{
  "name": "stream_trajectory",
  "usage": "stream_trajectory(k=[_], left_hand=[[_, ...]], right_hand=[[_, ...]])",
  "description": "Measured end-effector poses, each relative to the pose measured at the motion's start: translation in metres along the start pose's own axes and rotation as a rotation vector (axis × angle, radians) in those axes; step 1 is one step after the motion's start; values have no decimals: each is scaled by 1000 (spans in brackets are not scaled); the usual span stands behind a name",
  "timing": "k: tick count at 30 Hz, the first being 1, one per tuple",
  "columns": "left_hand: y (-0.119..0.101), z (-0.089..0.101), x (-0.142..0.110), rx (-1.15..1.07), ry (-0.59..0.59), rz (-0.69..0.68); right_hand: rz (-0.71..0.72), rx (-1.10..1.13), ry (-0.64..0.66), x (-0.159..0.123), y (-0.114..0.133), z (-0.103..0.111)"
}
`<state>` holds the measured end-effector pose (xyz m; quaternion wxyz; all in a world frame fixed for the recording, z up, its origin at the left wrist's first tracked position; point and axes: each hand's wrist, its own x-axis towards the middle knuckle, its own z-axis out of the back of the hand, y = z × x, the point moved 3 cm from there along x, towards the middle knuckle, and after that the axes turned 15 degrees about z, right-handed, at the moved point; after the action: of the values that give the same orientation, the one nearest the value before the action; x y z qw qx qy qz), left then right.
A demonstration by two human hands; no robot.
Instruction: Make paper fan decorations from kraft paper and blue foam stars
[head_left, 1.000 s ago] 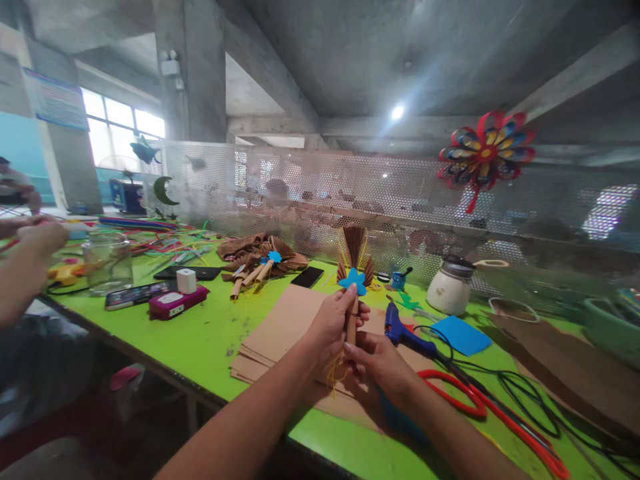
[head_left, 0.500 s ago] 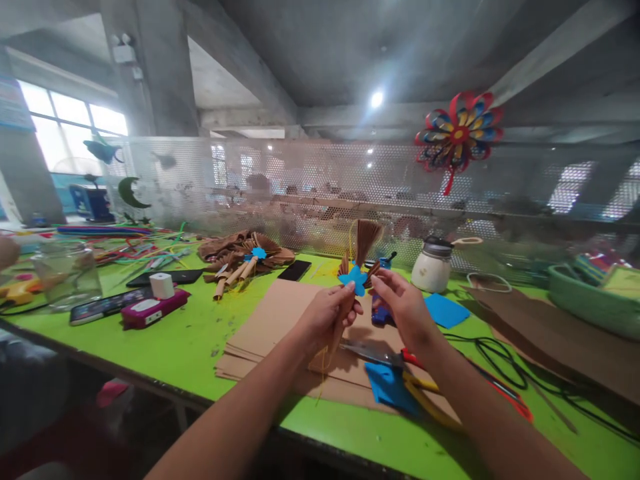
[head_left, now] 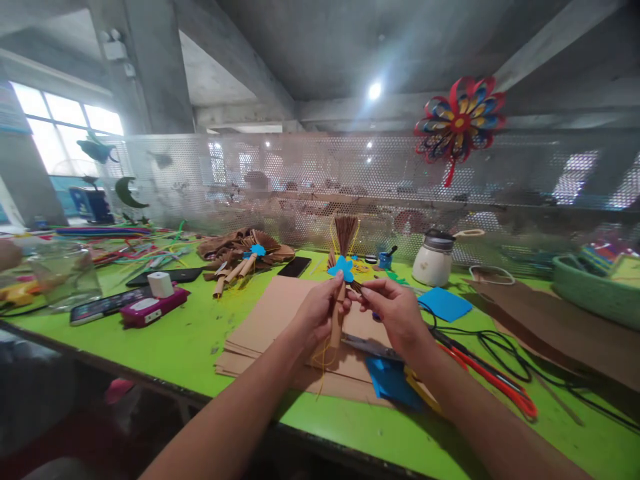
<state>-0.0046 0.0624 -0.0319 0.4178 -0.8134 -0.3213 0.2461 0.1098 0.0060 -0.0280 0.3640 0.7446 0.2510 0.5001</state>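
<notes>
A brown pleated paper figure [head_left: 346, 233] stands upright in front of me, with a fanned top, a rolled-paper handle [head_left: 338, 325] and yellow string. A blue paper flower [head_left: 341, 269] covers its middle. My left hand [head_left: 319, 308] is closed round the handle, its thumb pressing on the flower's lower part. My right hand [head_left: 395, 308] pinches the small pleated wing on the figure's right side. Under the hands lie brown paper sheets [head_left: 270, 313], scissors [head_left: 370, 347] partly hidden by my right forearm, and blue paper pieces [head_left: 393, 383].
Left on the green table are similar finished-looking paper figures [head_left: 245, 263], a phone [head_left: 294, 267], a purple box [head_left: 155, 307] and a glass jar [head_left: 67, 277]. To the right are a white jar [head_left: 433, 260], blue paper [head_left: 447, 304], a black cable [head_left: 505, 353] and a green basket [head_left: 595, 293].
Both hands have shifted slightly left with the paper figure, which now stands straighter. My right fingers have lowered and closed on its right wing. More of the rolled handle shows.
</notes>
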Motion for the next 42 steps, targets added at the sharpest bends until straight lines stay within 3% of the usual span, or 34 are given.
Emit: stream_trajectory(k=[7, 18, 24, 33, 42], left_hand=[[-1, 5, 3, -16, -17, -32], [4, 4, 4, -86, -25, 19], [8, 6, 9, -134, -17, 38], [5, 7, 8, -124, -23, 43], [1, 9, 3, -61, -79, 59]], right_hand=[[250, -325, 74, -6, 1, -4], [503, -515, 187, -13, 3, -10], [490, -443, 136, -17, 3, -14], [480, -519, 110, -13, 8, -9], [200, -184, -156, 9, -7, 13]])
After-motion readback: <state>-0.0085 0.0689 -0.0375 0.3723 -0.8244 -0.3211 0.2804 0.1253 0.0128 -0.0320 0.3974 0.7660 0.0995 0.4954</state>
